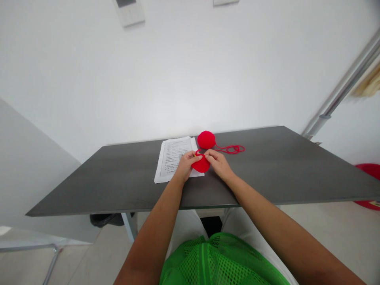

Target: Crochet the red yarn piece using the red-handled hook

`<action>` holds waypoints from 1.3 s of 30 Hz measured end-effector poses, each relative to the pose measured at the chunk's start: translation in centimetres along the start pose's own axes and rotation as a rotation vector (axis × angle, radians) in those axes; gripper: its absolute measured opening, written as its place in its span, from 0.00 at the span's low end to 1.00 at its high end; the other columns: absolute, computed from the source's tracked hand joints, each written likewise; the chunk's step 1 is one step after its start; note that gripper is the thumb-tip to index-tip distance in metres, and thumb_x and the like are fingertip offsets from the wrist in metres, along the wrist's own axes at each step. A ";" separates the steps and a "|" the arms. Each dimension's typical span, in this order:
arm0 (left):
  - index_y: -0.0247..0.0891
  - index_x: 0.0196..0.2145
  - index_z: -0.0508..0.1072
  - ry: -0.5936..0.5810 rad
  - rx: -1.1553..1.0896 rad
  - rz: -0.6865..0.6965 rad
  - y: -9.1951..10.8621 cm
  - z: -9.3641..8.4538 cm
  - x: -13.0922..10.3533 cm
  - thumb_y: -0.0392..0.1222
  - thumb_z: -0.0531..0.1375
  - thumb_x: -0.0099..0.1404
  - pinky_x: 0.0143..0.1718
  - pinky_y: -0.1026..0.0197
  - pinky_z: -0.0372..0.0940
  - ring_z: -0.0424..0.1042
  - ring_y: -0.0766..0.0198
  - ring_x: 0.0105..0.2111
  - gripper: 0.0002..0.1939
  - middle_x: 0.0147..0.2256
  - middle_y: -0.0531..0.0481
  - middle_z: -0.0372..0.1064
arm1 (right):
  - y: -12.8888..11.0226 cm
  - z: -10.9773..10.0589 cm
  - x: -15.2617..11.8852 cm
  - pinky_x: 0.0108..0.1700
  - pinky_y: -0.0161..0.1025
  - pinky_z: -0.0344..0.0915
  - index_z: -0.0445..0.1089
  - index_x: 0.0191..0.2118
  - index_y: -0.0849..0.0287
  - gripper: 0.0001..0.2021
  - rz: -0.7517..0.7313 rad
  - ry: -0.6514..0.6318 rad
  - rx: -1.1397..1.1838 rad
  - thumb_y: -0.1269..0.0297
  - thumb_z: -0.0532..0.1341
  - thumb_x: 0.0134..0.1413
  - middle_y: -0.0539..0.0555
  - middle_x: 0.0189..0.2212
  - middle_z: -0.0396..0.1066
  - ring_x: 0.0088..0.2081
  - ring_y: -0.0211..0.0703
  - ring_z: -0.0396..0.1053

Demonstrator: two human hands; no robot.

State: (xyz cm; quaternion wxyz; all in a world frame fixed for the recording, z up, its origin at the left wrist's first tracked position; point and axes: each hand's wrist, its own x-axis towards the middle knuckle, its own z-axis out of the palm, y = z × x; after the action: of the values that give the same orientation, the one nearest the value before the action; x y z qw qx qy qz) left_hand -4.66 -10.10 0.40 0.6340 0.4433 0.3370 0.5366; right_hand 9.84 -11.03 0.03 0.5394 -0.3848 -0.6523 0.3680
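Head view: two hands point(186, 165) point(218, 162) on one red piece point(201, 164); one yarn ball point(206, 139).

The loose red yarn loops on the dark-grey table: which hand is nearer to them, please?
Right: the right hand is just left of the loops, while the left hand is farther left.

The counter point(267, 170) looks smooth and matt. On it, the yarn ball point(206, 139) looks matt and fibrous, the sheets point(171, 158) plain paper. Behind it, the wall point(190, 79) looks smooth; in front of it, the vest point(219, 261) is mesh cloth.
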 end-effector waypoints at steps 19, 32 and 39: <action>0.34 0.24 0.72 0.010 0.011 -0.005 0.0 0.1 0.0 0.40 0.70 0.41 0.28 0.66 0.57 0.66 0.70 0.22 0.14 0.21 0.54 0.70 | -0.1 0.1 0.0 0.29 0.36 0.54 0.61 0.23 0.57 0.07 -0.004 0.022 -0.041 0.62 0.53 0.48 0.47 0.20 0.60 0.25 0.38 0.57; 0.34 0.25 0.72 0.047 -0.008 -0.014 0.1 -0.1 0.1 0.39 0.69 0.40 0.28 0.64 0.58 0.67 0.69 0.22 0.13 0.21 0.53 0.71 | -0.3 0.0 0.0 0.31 0.36 0.54 0.61 0.23 0.57 0.08 0.017 -0.001 -0.012 0.61 0.54 0.48 0.47 0.21 0.59 0.26 0.38 0.57; 0.35 0.25 0.71 0.039 0.021 0.006 0.1 -0.1 0.0 0.39 0.68 0.42 0.28 0.65 0.58 0.67 0.69 0.23 0.12 0.22 0.54 0.70 | -0.7 0.0 -0.1 0.31 0.36 0.54 0.61 0.23 0.56 0.08 0.021 -0.023 0.009 0.61 0.54 0.49 0.47 0.21 0.59 0.26 0.38 0.56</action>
State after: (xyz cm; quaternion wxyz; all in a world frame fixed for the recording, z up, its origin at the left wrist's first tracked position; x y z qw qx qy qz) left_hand -4.84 -10.08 0.48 0.6212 0.4403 0.3535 0.5434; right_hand 9.76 -11.40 0.62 0.5297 -0.3852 -0.6526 0.3809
